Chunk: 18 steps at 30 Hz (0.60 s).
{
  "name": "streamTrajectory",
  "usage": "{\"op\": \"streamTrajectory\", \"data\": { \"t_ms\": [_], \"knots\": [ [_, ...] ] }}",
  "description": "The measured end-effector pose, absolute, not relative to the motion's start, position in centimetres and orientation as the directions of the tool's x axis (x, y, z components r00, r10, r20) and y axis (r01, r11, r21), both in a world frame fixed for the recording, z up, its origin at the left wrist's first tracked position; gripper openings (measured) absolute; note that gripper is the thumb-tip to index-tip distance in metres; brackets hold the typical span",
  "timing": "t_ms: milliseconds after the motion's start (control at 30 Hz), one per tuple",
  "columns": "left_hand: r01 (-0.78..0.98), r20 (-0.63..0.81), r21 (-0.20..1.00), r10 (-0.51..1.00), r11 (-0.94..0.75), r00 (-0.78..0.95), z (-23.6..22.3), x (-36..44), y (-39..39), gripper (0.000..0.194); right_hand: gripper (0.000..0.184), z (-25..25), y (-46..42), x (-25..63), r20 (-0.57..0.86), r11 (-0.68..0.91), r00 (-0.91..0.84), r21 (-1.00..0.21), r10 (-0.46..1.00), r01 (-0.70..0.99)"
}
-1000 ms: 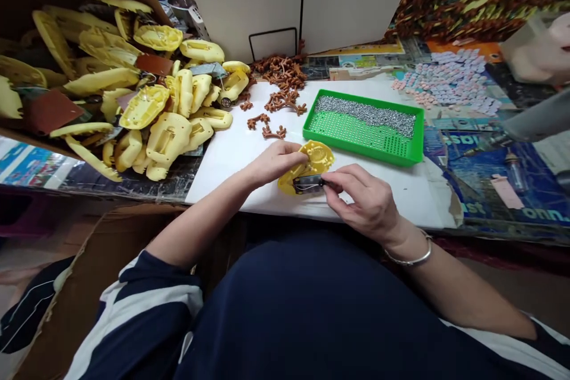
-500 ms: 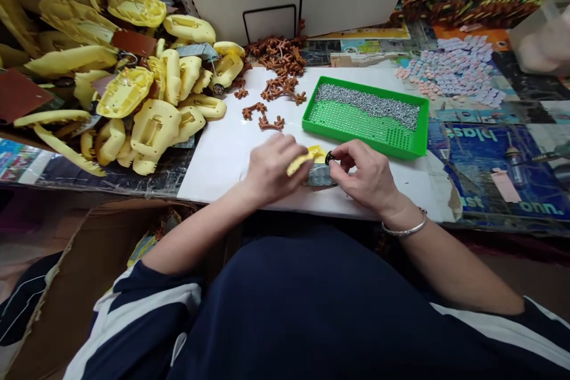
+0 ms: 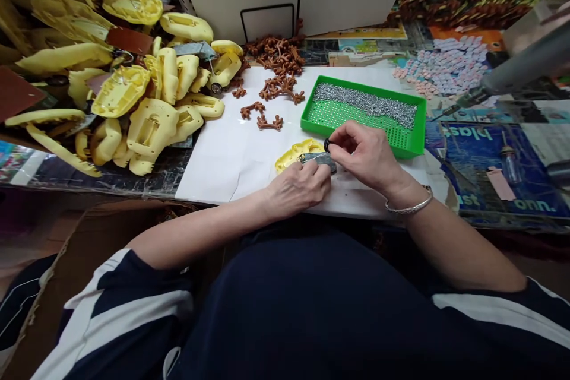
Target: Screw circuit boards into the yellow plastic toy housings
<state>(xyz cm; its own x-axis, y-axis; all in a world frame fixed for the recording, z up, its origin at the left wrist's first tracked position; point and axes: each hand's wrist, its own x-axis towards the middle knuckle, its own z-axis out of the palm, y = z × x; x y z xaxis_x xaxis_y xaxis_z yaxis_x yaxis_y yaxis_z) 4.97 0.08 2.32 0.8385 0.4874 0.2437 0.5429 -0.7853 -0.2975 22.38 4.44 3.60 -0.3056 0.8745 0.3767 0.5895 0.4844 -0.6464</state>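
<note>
In the head view, my left hand [image 3: 299, 187] is closed on a small grey plate-like part [image 3: 323, 160], low over the white sheet. Between the thumb and fingers of my right hand [image 3: 365, 154] is a small round black part [image 3: 327, 144], right beside the grey part. A thin line, perhaps a wire or rod, runs near the grey part. Just beyond my left hand lies a yellow plastic shell [image 3: 294, 154], its hollow side up. My fingers partly cover the grey part.
A green tray [image 3: 360, 135] of small metal pieces stands ahead. Brown antler-shaped parts [image 3: 270, 123] lie left of it, with piled yellow shells [image 3: 151, 127] farther left. At right are a driver-like tool [image 3: 503, 77], small pale pieces [image 3: 449, 65] and a pink strip [image 3: 501, 183].
The yellow shell, raised by my left hand before, now lies on the sheet. My left hand has moved down and right onto the grey part. The driver-like tool has come into view at right.
</note>
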Motion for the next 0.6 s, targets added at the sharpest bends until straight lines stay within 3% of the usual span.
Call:
{"op": "streamTrajectory", "data": {
  "t_ms": [200,367,467,600],
  "knots": [
    [0.633,0.047,-0.234,0.641,-0.738,0.766,3.8,7.4,0.7,0.032,0.008,3.4,5.3,21.9,0.363,0.486,-0.323,-0.639,0.874,0.597],
    [0.602,0.039,-0.275,0.617,-0.75,0.786,4.2,7.8,0.7,0.032,0.007,3.5,5.7,21.7,0.361,0.493,-0.335,-0.627,0.87,0.603],
    [0.572,0.156,-0.333,0.554,-0.749,0.817,4.0,6.4,-0.1,0.033,0.006,3.7,5.8,21.6,0.359,0.493,-0.338,-0.639,0.87,0.59],
    [0.608,0.486,-0.364,0.413,-0.706,0.77,3.4,3.9,-1.5,0.026,0.005,3.9,6.0,21.5,0.323,0.456,-0.327,-0.708,0.888,0.539]
  ]
}}
